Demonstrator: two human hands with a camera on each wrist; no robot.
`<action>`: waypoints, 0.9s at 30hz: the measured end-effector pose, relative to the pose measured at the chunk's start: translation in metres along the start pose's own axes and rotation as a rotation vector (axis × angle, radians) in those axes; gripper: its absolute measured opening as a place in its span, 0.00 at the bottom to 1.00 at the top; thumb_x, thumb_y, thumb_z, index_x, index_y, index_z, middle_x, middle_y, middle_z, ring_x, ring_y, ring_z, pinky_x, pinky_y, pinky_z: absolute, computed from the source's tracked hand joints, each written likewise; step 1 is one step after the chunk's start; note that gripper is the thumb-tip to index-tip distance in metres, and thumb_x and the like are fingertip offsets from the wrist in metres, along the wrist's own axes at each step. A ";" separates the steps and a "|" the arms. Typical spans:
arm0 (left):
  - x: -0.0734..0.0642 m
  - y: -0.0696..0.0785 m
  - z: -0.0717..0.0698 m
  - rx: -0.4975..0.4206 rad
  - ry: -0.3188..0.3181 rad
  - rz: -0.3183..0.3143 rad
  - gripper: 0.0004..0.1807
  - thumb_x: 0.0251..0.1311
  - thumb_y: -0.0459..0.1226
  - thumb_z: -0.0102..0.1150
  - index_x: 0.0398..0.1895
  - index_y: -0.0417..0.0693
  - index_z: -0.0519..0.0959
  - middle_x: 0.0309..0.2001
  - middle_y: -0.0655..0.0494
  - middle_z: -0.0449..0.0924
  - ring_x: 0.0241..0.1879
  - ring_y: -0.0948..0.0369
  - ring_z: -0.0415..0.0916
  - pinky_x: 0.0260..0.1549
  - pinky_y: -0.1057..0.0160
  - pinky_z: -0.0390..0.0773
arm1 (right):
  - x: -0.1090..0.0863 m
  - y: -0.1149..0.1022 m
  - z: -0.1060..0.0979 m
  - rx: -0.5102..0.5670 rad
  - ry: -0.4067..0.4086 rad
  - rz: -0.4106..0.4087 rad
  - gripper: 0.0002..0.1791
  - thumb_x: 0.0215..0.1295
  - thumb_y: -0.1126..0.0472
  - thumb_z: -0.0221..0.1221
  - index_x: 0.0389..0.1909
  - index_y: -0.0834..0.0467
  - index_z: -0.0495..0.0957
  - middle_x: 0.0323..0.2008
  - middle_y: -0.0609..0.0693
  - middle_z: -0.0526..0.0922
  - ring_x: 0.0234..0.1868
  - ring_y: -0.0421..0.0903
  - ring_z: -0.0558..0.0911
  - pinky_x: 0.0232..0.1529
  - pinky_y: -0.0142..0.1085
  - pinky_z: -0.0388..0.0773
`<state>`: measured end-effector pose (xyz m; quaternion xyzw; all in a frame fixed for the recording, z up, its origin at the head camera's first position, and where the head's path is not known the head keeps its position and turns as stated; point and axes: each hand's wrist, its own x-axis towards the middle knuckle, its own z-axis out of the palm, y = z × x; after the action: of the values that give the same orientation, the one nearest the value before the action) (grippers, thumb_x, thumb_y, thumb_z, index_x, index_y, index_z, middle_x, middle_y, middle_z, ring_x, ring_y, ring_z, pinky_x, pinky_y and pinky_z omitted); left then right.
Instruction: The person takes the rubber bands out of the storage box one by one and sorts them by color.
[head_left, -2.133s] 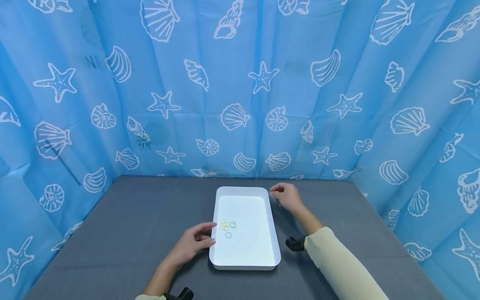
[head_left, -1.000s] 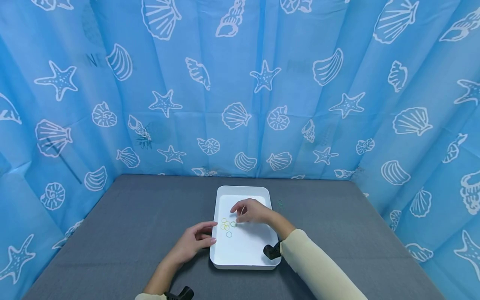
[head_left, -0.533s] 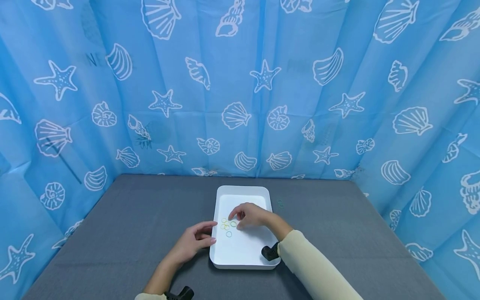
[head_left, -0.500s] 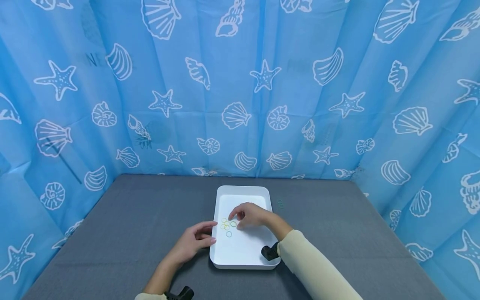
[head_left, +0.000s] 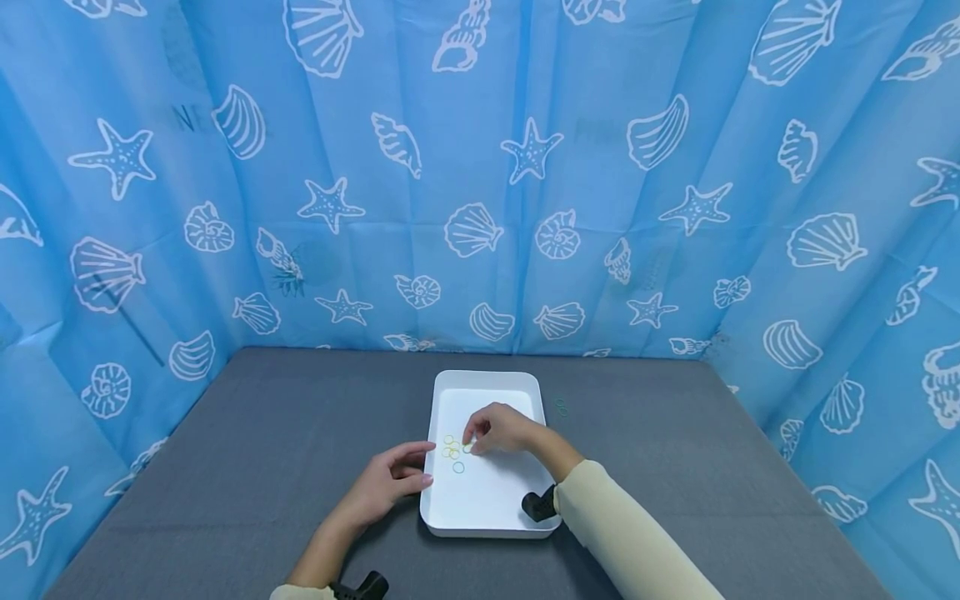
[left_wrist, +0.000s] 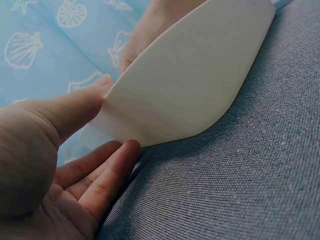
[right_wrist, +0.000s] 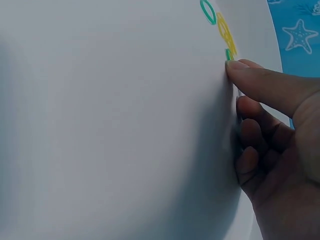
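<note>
A white tray lies on the table, with yellow rubber bands and a green rubber band on its left part. My left hand touches the tray's left side with fairly straight fingers; in the left wrist view its thumb lies at the rim and its fingertips meet the lower wall. Inside the tray, my right hand pinches at another green rubber band, beside the yellow ones. The right wrist view shows this green band at the thumb tip, partly hidden.
Two green rubber bands lie on the grey tablecloth, right of the tray. A blue curtain with white shells and starfish stands behind and along both sides of the table.
My right hand has come from beyond the tray's right edge, leaving green bands on the table there, into the tray. Its fingers have closed at a green band. The left hand stays put.
</note>
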<state>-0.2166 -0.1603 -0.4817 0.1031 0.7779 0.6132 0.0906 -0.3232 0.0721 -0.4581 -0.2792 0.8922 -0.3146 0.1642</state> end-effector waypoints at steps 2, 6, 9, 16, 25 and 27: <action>0.000 0.000 0.000 0.001 0.002 0.004 0.26 0.63 0.31 0.62 0.64 0.36 0.70 0.56 0.34 0.73 0.45 0.51 0.79 0.42 0.55 0.78 | -0.001 0.000 0.000 -0.001 0.011 0.004 0.07 0.56 0.67 0.69 0.28 0.51 0.83 0.21 0.45 0.74 0.28 0.41 0.72 0.33 0.34 0.67; -0.001 0.000 0.000 -0.003 -0.002 0.015 0.27 0.62 0.33 0.63 0.64 0.37 0.71 0.57 0.35 0.73 0.45 0.53 0.79 0.42 0.56 0.79 | -0.001 0.000 0.001 0.000 0.030 0.020 0.05 0.57 0.67 0.68 0.27 0.54 0.83 0.22 0.44 0.76 0.29 0.41 0.73 0.35 0.34 0.69; -0.001 -0.001 -0.001 -0.008 -0.003 0.014 0.28 0.62 0.35 0.64 0.64 0.39 0.71 0.57 0.37 0.73 0.45 0.53 0.79 0.42 0.57 0.79 | -0.002 0.000 0.002 0.001 0.042 0.037 0.04 0.58 0.66 0.68 0.26 0.55 0.83 0.22 0.43 0.78 0.29 0.41 0.73 0.35 0.34 0.70; -0.001 -0.002 -0.002 0.009 0.001 0.003 0.27 0.61 0.37 0.65 0.64 0.42 0.72 0.57 0.39 0.74 0.44 0.55 0.79 0.41 0.59 0.79 | -0.003 0.000 0.002 -0.002 0.057 0.044 0.04 0.58 0.64 0.68 0.27 0.56 0.84 0.22 0.42 0.79 0.29 0.40 0.74 0.35 0.33 0.71; -0.001 0.000 0.000 -0.007 0.009 -0.005 0.28 0.61 0.35 0.65 0.64 0.40 0.72 0.57 0.38 0.74 0.44 0.54 0.79 0.41 0.57 0.79 | -0.002 0.002 0.001 0.007 0.064 0.032 0.05 0.59 0.63 0.68 0.25 0.54 0.83 0.22 0.42 0.79 0.28 0.40 0.73 0.33 0.33 0.70; -0.002 0.000 0.000 -0.010 0.008 0.001 0.28 0.61 0.35 0.65 0.64 0.40 0.71 0.57 0.37 0.74 0.45 0.53 0.79 0.41 0.56 0.79 | -0.002 0.002 0.001 0.008 0.065 0.029 0.06 0.60 0.63 0.67 0.25 0.53 0.83 0.23 0.43 0.79 0.28 0.40 0.73 0.33 0.33 0.70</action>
<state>-0.2151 -0.1609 -0.4813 0.1008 0.7750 0.6176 0.0877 -0.3222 0.0746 -0.4600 -0.2552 0.8999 -0.3246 0.1405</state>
